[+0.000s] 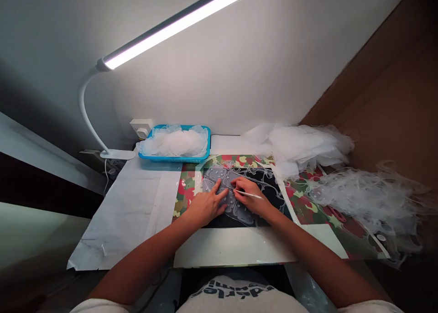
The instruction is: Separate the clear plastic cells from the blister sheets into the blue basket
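A sheer whitish piece with raised outlines and dots (pixel 224 178) lies over a black surface (pixel 219 221) on the table. My left hand (pixel 207 206) rests on it, fingers spread and pressing it down. Close by on the right, my right hand (pixel 251 195) pinches a thin white pen-like stick (pixel 249 194), whose tip sits near my left fingertips. I cannot make out the tip itself. Curling pale strips (pixel 270 178) of the same see-through material lie on the black surface beyond my right hand.
A blue basket (pixel 174 159) of sheer white pieces stands at the back left. Piled white sheets (pixel 304 144) and tangled offcuts (pixel 366 199) lie at the right. A clamp lamp (pixel 118 154) holds a lit bar overhead. White paper (pixel 119 221) covers the table's left side.
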Demonstrator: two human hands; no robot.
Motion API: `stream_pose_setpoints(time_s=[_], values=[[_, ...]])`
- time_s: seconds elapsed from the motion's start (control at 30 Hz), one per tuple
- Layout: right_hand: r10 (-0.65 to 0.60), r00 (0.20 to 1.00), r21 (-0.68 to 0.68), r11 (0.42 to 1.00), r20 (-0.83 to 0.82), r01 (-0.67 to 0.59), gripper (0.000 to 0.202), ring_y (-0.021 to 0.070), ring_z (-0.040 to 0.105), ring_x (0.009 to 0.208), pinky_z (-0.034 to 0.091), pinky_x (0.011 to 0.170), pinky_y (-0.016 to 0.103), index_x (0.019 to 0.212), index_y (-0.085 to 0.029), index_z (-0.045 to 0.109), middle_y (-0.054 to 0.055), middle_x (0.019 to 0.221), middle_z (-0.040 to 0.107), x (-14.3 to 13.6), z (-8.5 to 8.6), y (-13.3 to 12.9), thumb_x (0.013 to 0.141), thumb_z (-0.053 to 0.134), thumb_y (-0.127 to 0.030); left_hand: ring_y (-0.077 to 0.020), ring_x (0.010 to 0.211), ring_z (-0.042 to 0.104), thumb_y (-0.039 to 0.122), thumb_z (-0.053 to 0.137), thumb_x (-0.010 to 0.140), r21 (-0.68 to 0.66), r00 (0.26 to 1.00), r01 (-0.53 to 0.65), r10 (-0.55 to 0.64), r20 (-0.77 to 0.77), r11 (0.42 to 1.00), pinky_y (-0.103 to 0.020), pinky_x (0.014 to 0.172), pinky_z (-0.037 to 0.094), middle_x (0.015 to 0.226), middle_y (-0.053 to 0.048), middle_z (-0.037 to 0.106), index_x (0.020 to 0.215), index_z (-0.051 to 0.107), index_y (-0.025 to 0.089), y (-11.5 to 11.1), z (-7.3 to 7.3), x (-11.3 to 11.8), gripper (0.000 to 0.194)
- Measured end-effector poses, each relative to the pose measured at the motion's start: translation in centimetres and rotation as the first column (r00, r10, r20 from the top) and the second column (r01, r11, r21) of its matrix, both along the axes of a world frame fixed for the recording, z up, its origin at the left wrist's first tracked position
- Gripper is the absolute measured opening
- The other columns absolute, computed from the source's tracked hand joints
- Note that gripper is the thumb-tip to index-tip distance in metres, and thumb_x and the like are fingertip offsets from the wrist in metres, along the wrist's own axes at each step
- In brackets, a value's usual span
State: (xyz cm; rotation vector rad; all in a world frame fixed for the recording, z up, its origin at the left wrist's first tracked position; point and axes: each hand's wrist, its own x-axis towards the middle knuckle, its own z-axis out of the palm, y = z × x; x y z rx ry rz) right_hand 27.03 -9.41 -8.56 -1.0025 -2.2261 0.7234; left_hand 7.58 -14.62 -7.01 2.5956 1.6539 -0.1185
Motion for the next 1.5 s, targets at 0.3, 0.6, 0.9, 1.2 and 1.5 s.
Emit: stream_pose_setpoints(time_s=[0.3, 0.6, 0.9, 1.2, 1.5], values=[[-0.248, 0.968, 0.012, 0.969, -0.047, 0.249, 0.015, 0.022, 0.064, 0.085, 0.048, 0.078, 0.035, 0.085, -0.022, 0.061, 0.006, 0.096, 0.071, 1.0, 0.0, 0.3, 0.092, 0.048, -0.024, -0.0269, 0.067, 0.069, 0.049, 0.046, 0.093, -0.04, 1.0, -0.016, 0.016, 0.009, 0.999, -0.035, 0.048, 0.046, 0.154, -0.02, 0.029, 0.139, 0.044, 0.031, 0.2, 0.2, 0.1, 0.05], [-0.264, 0.955, -0.131, 0.96, -0.136, 0.247, 0.016, 0.0213, 0.065, 0.092, 0.047, 0.079, 0.033, 0.069, -0.022, 0.056, 0.004, 0.102, 0.072, 3.6, 2.4, 0.4, 0.085, 0.055, -0.026, -0.0235, 0.065, 0.068, 0.05, 0.044, 0.093, 0.006, 1.0, 0.021, -0.021, -0.011, 1.0, -0.033, 0.049, 0.046, 0.155, -0.017, 0.029, 0.142, 0.042, 0.033, 0.1, 0.3, -0.3, 0.051], [0.015, 0.99, 0.192, 0.98, 0.139, -0.042, 0.009, 0.0252, 0.059, 0.102, 0.048, 0.088, 0.04, 0.089, -0.02, 0.06, 0.01, 0.105, 0.067, -0.7, -0.1, -0.3, 0.09, 0.052, -0.016, -0.0257, 0.073, 0.07, 0.052, 0.045, 0.093, -0.006, 0.999, 0.004, -0.004, -0.035, 1.0, -0.035, 0.057, 0.05, 0.155, -0.018, 0.03, 0.145, 0.039, 0.027, -0.1, 1.2, -0.6, 0.058], [0.025, 0.957, 0.255, 0.961, 0.288, -0.102, 0.008, 0.0229, 0.058, 0.089, 0.048, 0.081, 0.036, 0.091, -0.017, 0.059, 0.008, 0.091, 0.066, -1.9, -0.5, 1.1, 0.093, 0.051, -0.017, -0.0266, 0.069, 0.069, 0.053, 0.046, 0.092, -0.051, 0.998, 0.0, -0.003, -0.062, 0.999, -0.036, 0.053, 0.048, 0.157, -0.017, 0.025, 0.143, 0.04, 0.031, 0.3, 1.0, -0.6, 0.056], [0.067, 0.996, 0.095, 0.993, 0.061, -0.073, 0.011, 0.0216, 0.058, 0.098, 0.047, 0.087, 0.035, 0.081, -0.019, 0.056, 0.008, 0.102, 0.066, -0.7, -0.2, 0.8, 0.086, 0.052, -0.009, -0.0289, 0.075, 0.07, 0.052, 0.051, 0.089, -0.038, 1.0, -0.022, 0.021, -0.017, 0.999, -0.037, 0.058, 0.05, 0.157, -0.018, 0.025, 0.147, 0.037, 0.026, 0.0, 0.9, -0.8, 0.065]])
